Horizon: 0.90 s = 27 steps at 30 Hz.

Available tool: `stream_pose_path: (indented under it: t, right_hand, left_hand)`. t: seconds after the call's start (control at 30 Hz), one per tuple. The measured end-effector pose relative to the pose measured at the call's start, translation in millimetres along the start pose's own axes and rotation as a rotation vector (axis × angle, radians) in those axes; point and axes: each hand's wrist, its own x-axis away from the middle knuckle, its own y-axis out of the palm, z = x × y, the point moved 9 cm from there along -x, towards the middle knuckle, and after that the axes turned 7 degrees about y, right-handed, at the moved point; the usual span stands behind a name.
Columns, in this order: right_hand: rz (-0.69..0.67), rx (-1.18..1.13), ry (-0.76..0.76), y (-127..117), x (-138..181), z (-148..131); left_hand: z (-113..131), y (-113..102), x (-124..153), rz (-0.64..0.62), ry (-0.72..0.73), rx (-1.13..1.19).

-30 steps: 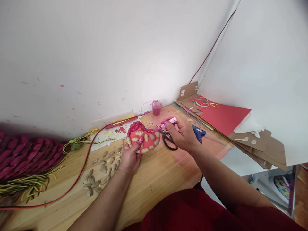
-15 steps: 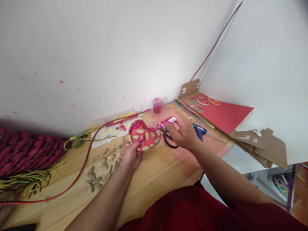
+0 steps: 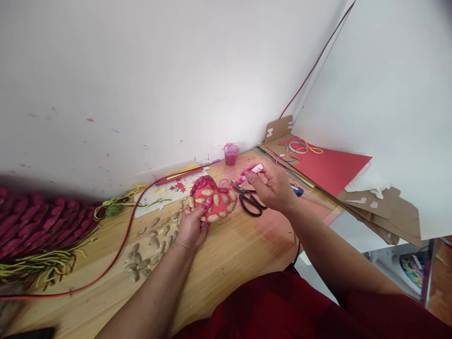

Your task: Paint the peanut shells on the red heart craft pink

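Observation:
My left hand (image 3: pixel 192 225) is closed on the lower left edge of a red cut-out (image 3: pixel 216 200) covered with whole peanuts, holding it tilted above the table. Along its upper edge the peanuts are coated in wet-looking magenta paint. In my right hand (image 3: pixel 273 186), just to the right of the cut-out, is a white-handled paintbrush (image 3: pixel 257 168) smeared with pink. Its tip points down and left, close to the cut-out's upper right edge; whether it touches is unclear. Black-handled scissors (image 3: pixel 251 205) lie on the table under the right hand. Pink stains mark my fingers.
A clear cup (image 3: pixel 231 154) of pink paint stands by the wall. Loose peanuts (image 3: pixel 141 263) are scattered at left, beside a red cable (image 3: pixel 122 245). Magenta-painted rows with yarn fringe (image 3: pixel 45 221) lie far left. Red card (image 3: pixel 332 167), cardboard and a partly hidden blue tool (image 3: pixel 297 190) are at right.
My right hand has lifted slightly up and to the right with the paintbrush, uncovering more of the scissors and hiding more of the blue tool. My left hand and the cut-out have barely moved.

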Motion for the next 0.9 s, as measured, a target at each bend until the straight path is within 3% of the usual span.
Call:
stream_pose_path:
  t: [0.47,0.9]
  right_hand:
    - [-0.103,0.017,-0.021,6,-13,-3]
    - [-0.07,-0.253,0.184,5,-13,22]
  left_hand:
    - [-3,-2,0,-0.017,-0.034,-0.029]
    - [-13,0,1,-0.142,-0.171,0.019]
